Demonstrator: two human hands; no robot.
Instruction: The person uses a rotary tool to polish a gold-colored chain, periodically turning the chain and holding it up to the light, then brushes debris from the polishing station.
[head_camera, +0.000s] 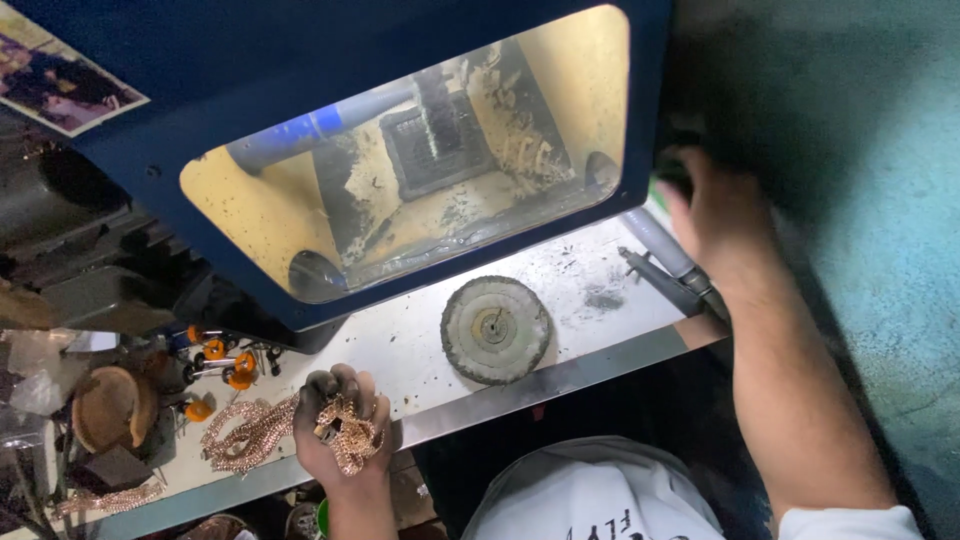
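The left hand (338, 425) grips a bunch of pink-gold chain (348, 432) at the front edge of the bench (420, 350), with more chain (240, 432) lying just beside it. A round buffing wheel (495, 329) lies flat on the bench below the blue hood (330, 130). The right hand (712, 210) reaches to the right side of the hood, its fingertips in shadow.

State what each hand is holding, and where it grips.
Left hand clutches a bunched gold-coloured chain in its fist. Right hand reaches beside the blue machine hood; whether it grips anything cannot be told.
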